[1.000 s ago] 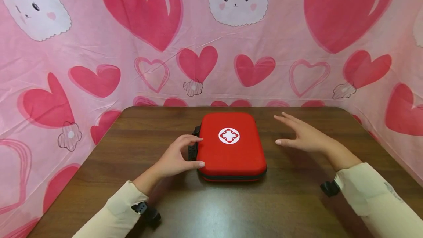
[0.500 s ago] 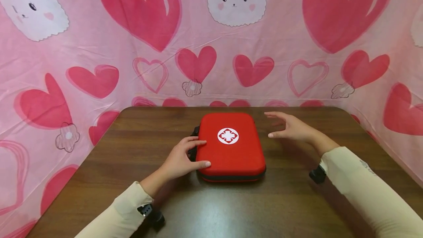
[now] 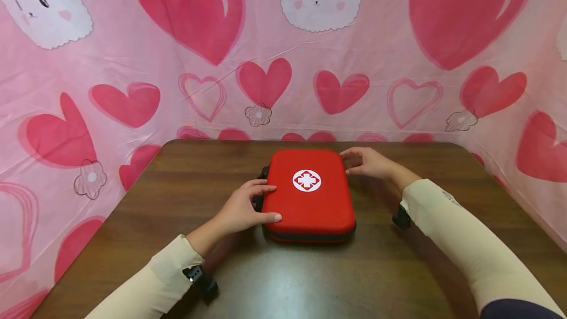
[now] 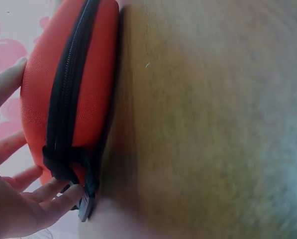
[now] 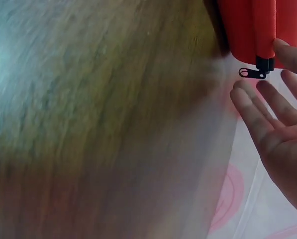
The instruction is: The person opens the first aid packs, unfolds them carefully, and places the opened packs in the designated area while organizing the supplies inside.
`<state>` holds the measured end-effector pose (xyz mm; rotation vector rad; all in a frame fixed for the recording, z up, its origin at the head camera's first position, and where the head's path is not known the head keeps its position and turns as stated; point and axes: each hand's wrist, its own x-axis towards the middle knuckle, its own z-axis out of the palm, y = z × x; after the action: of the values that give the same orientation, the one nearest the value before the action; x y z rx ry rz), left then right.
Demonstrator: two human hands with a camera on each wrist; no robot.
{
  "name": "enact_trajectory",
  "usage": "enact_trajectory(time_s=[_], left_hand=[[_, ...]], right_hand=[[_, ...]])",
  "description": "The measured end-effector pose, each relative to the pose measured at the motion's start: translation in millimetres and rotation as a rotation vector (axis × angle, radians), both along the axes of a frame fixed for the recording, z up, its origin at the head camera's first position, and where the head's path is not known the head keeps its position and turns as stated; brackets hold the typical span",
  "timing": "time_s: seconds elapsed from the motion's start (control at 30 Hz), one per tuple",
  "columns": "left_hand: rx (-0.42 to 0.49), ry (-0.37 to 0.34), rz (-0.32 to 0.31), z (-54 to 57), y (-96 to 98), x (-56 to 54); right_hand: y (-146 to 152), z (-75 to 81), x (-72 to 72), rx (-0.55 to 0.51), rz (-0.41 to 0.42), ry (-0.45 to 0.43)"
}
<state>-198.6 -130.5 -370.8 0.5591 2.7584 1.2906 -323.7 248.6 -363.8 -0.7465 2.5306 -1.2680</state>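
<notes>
A red zipped first-aid case [image 3: 310, 210] with a white cross emblem lies flat on the table. My left hand [image 3: 241, 208] rests on its left edge, thumb and index finger reaching onto the lid. In the left wrist view, the lower fingers touch the black handle [image 4: 86, 204] beside the zipper [image 4: 66, 89]. At the case's far right corner is my right hand [image 3: 369, 161], its fingers loosely bent. The right wrist view shows a black zipper pull [image 5: 251, 73] hanging close to those fingertips, not pinched. The thumb there appears to touch the case's side.
The dark wooden table [image 3: 292, 279] extends around the case, with its far edge just behind it. A pink cloth [image 3: 376, 48] printed with hearts hangs behind and at both sides.
My right hand has moved left from the open table to the case's far right corner. My left hand has shifted slightly right, farther onto the lid. The case stays in place.
</notes>
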Motion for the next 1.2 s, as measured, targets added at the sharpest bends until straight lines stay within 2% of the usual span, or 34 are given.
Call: enact_trajectory(time_s=[0.2, 0.37, 0.5, 0.8, 0.9, 1.03, 1.2], left_hand=[[0.007, -0.009, -0.019, 2.0, -0.7, -3.0], [0.024, -0.013, -0.028, 3.3, -0.7, -4.5], [0.034, -0.035, -0.039, 4.4, -1.1, -5.2], [0.065, -0.092, -0.050, -0.1, -6.9, -6.1], [0.072, -0.092, -0.053, 0.1, -6.8, -6.5], [0.070, -0.089, -0.052, 1.1, -7.0, -5.8], [0.053, -0.087, -0.054, 2.2, -7.1, -5.9]], right_hand=[[-2.3, -7.3, -1.3, -0.061, -0.003, -0.094], [-8.6, -12.8, -1.5, -0.077, -0.074, -0.037], [-14.4, -13.0, -1.3, -0.038, -0.128, 0.022], [-15.6, -16.0, -3.6, -0.015, -0.138, -0.059], [-17.0, -15.4, -2.1, 0.001, -0.135, -0.033], [-19.5, -15.1, -1.9, 0.085, -0.135, 0.059], [-20.2, -14.1, -3.7, 0.158, -0.158, 0.122]])
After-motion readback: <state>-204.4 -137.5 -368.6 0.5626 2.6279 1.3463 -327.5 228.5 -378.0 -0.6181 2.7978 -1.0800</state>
